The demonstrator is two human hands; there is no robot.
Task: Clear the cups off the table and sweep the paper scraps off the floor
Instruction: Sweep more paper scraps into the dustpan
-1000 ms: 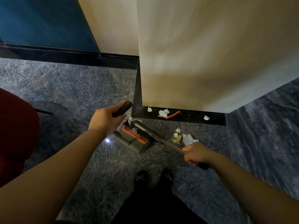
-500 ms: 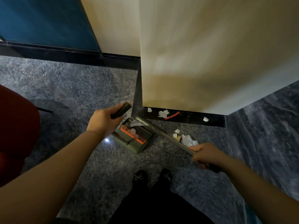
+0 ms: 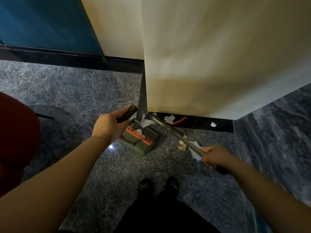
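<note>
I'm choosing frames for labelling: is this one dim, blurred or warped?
Head view: dim overall; a small glare spot on the floor by the left hand; wall streaked with motion blur; wide-angle bending at the edges; dustpan and paper scraps fairly clear.

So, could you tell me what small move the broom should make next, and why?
Probably a short pull of the broom leftward, to drag the scraps by the baseboard into the dustpan. Its head sits right beside them, the pan's mouth is near, the left hand holds the pan and the right hand grips the shaft. More scraps lie near the right hand for later.
</note>
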